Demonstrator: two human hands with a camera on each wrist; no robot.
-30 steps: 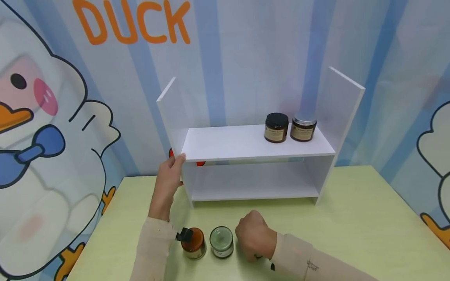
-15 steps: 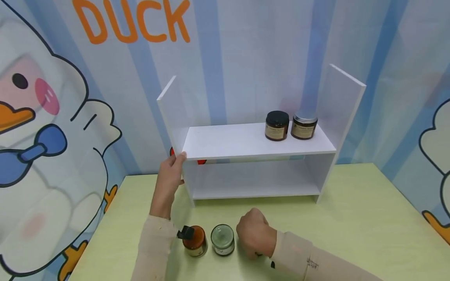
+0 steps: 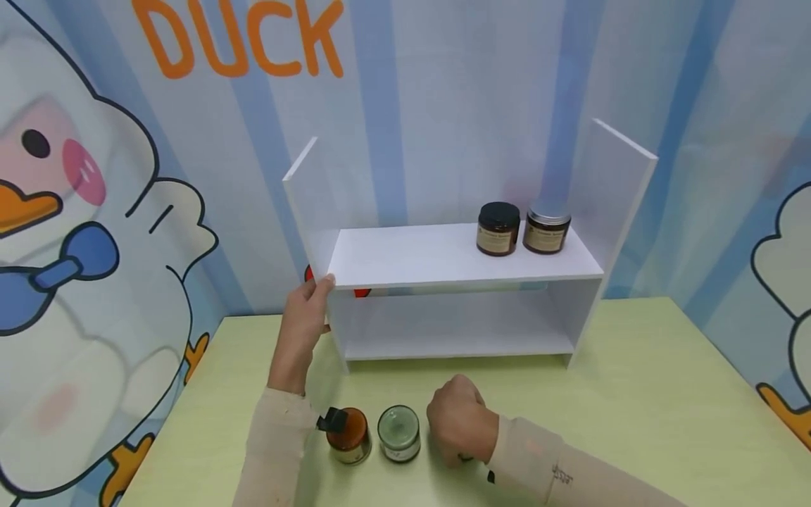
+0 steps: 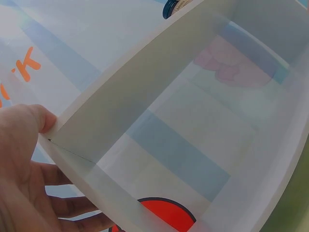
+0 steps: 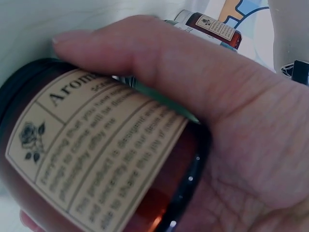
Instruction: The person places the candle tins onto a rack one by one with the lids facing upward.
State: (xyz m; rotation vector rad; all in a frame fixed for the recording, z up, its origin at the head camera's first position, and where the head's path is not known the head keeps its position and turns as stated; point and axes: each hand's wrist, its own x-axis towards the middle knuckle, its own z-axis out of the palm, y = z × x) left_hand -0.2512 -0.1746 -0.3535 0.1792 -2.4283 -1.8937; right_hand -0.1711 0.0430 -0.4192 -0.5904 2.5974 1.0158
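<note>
In the head view my left hand (image 3: 303, 325) holds the left side panel of a white shelf unit (image 3: 465, 282), about level with its upper board. Its thumb lies on the front edge and the fingers (image 4: 72, 205) spread on the outer side, as the left wrist view shows. My right hand (image 3: 461, 422), low over the table, grips an amber glass candle jar (image 5: 96, 150) with a beige printed label; the hand hides this jar in the head view. Just left of it stand a green candle jar (image 3: 399, 433) and an orange-brown candle jar (image 3: 350, 438).
A black-lidded jar (image 3: 498, 229) and a silver-lidded jar (image 3: 546, 229) stand side by side at the right of the upper board. The pale green table (image 3: 684, 394) carries everything. A printed duck backdrop (image 3: 443, 91) hangs close behind the shelf unit.
</note>
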